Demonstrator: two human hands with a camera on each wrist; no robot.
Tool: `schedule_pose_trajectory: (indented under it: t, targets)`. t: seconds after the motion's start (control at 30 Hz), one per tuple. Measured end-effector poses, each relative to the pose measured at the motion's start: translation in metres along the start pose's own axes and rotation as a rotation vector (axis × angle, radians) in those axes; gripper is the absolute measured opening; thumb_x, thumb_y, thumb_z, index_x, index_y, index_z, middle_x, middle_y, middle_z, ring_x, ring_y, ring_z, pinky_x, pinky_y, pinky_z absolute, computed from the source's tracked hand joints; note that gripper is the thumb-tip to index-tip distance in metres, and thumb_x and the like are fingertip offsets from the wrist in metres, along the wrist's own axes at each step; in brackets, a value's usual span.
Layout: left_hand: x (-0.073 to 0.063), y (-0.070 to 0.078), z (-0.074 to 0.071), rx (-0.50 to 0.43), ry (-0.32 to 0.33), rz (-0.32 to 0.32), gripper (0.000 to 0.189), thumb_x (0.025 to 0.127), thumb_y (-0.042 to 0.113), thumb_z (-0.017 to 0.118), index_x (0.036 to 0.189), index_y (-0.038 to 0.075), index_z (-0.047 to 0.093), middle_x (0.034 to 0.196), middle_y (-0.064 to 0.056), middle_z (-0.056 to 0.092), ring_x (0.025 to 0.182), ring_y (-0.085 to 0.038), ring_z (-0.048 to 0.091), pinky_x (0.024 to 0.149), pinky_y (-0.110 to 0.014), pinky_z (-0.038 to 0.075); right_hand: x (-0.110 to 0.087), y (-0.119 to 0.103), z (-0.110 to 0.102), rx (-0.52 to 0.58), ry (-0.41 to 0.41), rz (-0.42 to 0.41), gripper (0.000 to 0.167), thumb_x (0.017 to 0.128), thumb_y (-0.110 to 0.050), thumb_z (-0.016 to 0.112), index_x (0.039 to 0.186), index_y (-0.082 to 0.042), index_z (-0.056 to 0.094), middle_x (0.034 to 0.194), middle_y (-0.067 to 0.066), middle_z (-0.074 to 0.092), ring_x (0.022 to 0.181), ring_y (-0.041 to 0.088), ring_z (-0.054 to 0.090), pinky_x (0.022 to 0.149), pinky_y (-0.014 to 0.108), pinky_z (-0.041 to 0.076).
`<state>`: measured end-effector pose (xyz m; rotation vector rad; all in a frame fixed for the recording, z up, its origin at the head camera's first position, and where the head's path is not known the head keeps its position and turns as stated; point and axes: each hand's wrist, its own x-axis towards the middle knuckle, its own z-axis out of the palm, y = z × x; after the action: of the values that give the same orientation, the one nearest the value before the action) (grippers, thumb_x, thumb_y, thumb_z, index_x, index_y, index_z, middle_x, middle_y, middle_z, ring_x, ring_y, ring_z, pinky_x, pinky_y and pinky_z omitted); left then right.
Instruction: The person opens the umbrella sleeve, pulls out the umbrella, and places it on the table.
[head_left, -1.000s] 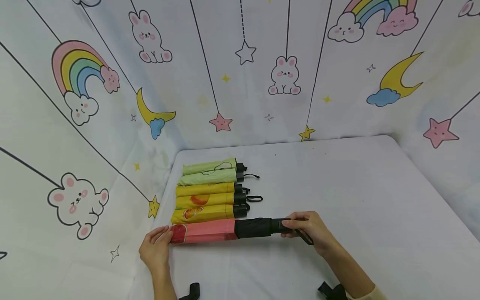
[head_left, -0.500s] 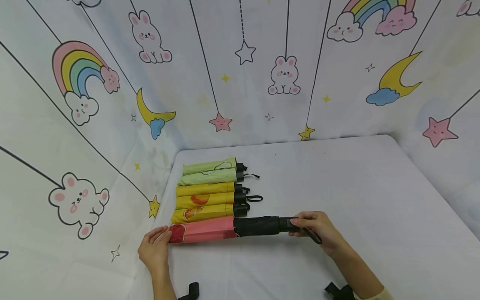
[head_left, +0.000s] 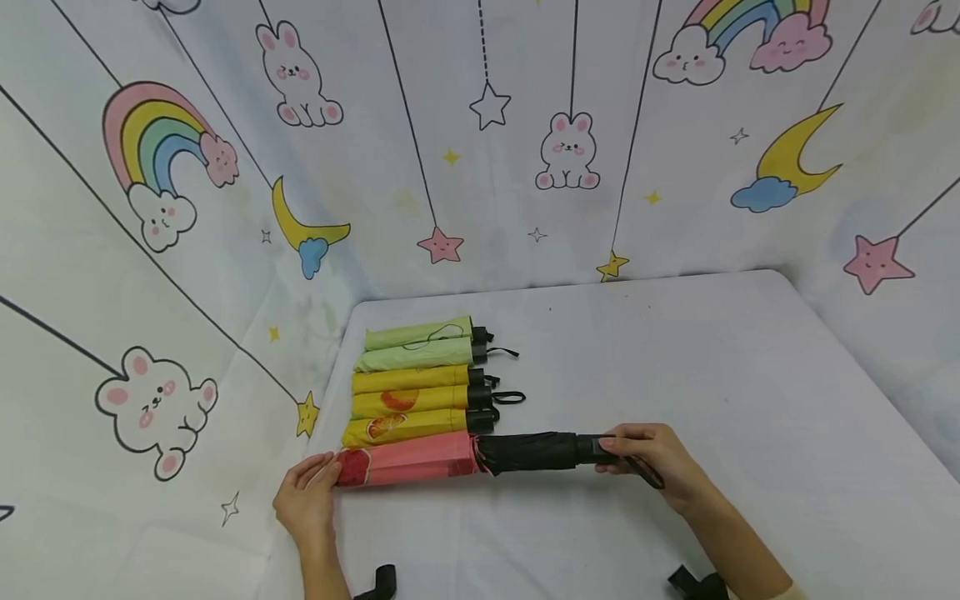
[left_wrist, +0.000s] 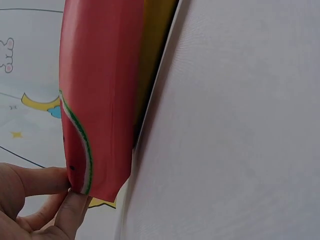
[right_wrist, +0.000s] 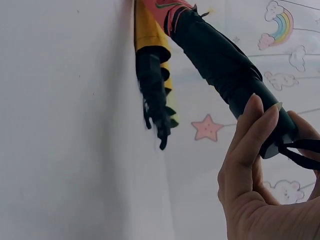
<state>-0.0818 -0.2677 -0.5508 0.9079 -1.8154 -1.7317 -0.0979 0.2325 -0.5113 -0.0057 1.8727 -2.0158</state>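
Observation:
A folded black umbrella [head_left: 527, 452] extends partway out of a pink sleeve cover [head_left: 420, 460] with a watermelon print. My left hand [head_left: 307, 497] pinches the cover's closed far-left end between thumb and fingers; the left wrist view shows the grip at the cover's corner [left_wrist: 80, 172]. With fingertips and thumb, my right hand [head_left: 651, 460] holds the umbrella's black handle [right_wrist: 272, 132], and a wrist strap [head_left: 647, 473] hangs from its end. Umbrella and cover are held nearly level, just in front of the nearest yellow umbrella [head_left: 405, 427]. The cover hides the umbrella's left part.
Behind lie more covered umbrellas side by side: yellow ones with an orange print [head_left: 408, 402] and light green ones [head_left: 412, 357], handles to the right. They rest on a white-covered table [head_left: 675, 358]. A cartoon-printed cloth [head_left: 510, 200] rises at the back and left.
My right hand has moved to the right, drawing more of the black umbrella out of the pink cover. My left hand stays almost in place on the cover's end.

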Motion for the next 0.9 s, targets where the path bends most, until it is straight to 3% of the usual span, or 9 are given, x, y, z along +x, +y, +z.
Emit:
schedule_pose_trajectory:
  t: [0.4,0.9]
  targets:
    - [0.003,-0.003,0.000,-0.017,0.007,-0.005,0.038,0.083,-0.017,0.077,0.119,-0.012,0.066,0.090,0.001,0.078,0.075,-0.002,0.075,0.072,-0.017,0.060,-0.011,-0.001,-0.018,0.002,-0.005,0.013,0.020,0.099,-0.014,0.071,0.092,0.004,0.072,0.113,0.017,0.068,0.091,0.034,0.077,0.083,0.037,0.064]
    - [0.002,-0.001,0.001,0.000,0.041,-0.019,0.037,0.084,-0.014,0.079,0.119,-0.010,0.068,0.091,-0.001,0.079,0.079,-0.008,0.077,0.070,-0.015,0.059,-0.023,0.001,-0.041,-0.035,-0.003,-0.004,0.023,0.103,-0.013,0.065,0.106,0.009,0.073,0.113,0.015,0.070,0.094,0.034,0.077,0.085,0.038,0.064]
